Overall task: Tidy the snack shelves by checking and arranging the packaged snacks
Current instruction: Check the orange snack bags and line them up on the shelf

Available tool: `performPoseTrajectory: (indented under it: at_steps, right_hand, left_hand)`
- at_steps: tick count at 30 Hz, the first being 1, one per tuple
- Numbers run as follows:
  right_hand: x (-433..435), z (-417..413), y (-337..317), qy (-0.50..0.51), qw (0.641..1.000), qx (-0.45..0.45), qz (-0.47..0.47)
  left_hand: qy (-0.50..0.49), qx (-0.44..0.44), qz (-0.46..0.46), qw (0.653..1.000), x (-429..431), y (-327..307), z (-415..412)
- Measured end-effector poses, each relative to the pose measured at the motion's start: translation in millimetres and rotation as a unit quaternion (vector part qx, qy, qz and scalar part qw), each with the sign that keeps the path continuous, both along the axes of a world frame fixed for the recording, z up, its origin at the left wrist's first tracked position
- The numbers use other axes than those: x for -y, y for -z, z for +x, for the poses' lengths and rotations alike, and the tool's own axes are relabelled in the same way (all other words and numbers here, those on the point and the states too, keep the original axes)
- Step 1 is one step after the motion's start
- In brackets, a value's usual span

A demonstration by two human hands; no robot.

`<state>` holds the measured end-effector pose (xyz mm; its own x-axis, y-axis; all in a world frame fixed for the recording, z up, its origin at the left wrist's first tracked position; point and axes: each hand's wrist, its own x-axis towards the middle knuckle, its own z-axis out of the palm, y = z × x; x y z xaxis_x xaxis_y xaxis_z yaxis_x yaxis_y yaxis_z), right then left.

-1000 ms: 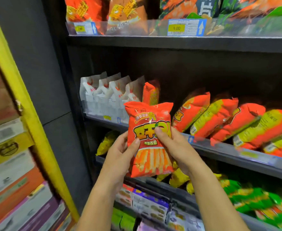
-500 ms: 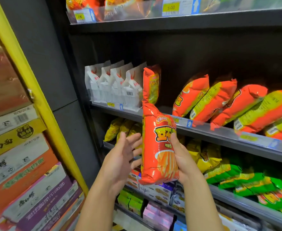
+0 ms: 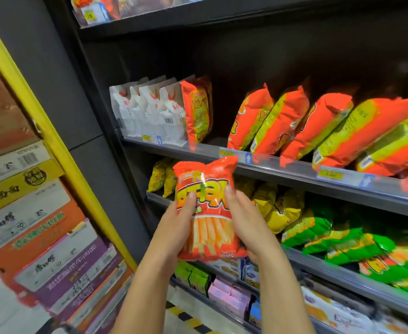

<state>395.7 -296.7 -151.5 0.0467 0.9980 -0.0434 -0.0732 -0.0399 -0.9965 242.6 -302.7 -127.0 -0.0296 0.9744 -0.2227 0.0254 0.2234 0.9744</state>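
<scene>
Reference landmark: the middle shelf [image 3: 294,168], a grey shelf with a clear price rail along its front edge.

1. Task item. The red snack bag [image 3: 207,186] is held upright in front of the middle shelf. Its top seam overlaps the shelf's front rail and its body hangs below that edge. The printed face points toward the camera, with pale sticks showing in the lower half.

2. Hands. Both hands grip the red snack bag.
- The left hand [image 3: 174,227] clasps the bag's left edge, below the middle shelf, with the thumb laid on the printed face.
- The right hand [image 3: 248,222] clasps the right edge at the same level, with the thumb on the face.
- The remaining fingers of both hands go behind the bag and are hidden.

3. Stock on the middle shelf.
- White packets [image 3: 147,112] stand in a row at its left end.
- One orange bag [image 3: 197,112] stands upright just beside them.
- After a gap, the leaning orange bags [image 3: 292,121] fill the right portion, tilted to the right.

4. Stock below the middle shelf. Yellow bags [image 3: 280,208] sit directly under it, with green bags [image 3: 330,232] under its right part.

5. Left of the middle shelf. A yellow frame post [image 3: 49,141] slants downward, with stacked cartons [image 3: 29,213] beyond it.
</scene>
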Motion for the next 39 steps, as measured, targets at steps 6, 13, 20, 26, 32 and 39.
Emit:
performPoseTrajectory:
  at_steps: [6, 13, 20, 26, 32, 39]
  right_hand:
    - [10, 25, 3, -0.001, 0.998, -0.053, -0.036]
    - [17, 35, 5, -0.062, 0.997, -0.051, -0.012]
    - [11, 44, 28, -0.064, 0.992, -0.101, 0.036]
    - [7, 53, 43, -0.072, 0.987, -0.124, 0.074]
    - [4, 58, 40, -0.078, 0.984, -0.127, 0.094]
    - [-1, 60, 36, -0.081, 0.986, -0.136, 0.052]
  left_hand:
    - [-0.032, 0.057, -0.030, 0.997, 7, 5, 11]
    - [-0.037, 0.023, 0.026, 0.999, 6, 14, 18]
    - [0.030, 0.010, 0.107, 0.994, 2, 20, 17]
    - [0.084, 0.037, 0.170, 0.981, -5, 35, 8]
    - [0.134, 0.041, 0.179, 0.974, -12, 39, -7]
    - [0.120, 0.063, 0.141, 0.981, -17, 37, -7]
